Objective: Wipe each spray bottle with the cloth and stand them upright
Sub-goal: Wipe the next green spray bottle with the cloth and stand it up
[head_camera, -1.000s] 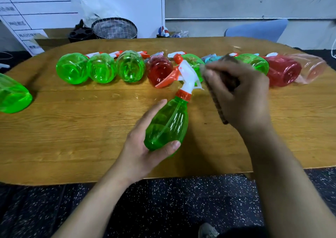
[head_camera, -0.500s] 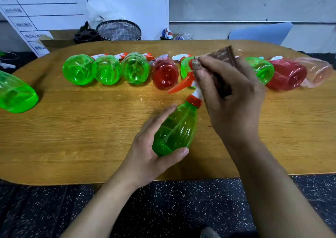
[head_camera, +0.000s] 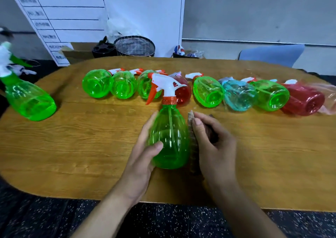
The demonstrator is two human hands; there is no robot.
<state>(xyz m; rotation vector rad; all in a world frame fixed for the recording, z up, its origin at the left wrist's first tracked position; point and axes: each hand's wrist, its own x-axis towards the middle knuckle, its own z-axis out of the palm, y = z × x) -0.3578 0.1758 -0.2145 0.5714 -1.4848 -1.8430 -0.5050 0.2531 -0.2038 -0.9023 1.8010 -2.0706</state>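
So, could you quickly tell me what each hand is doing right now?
Left hand: holds the green bottle.
Right hand: grips the cloth against the bottle's side.

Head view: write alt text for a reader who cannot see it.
A left hand holds a green spray bottle upright on a wooden table while the right hand presses a brown cloth against its side. Behind, a row of green, red and blue bottles lies flat.
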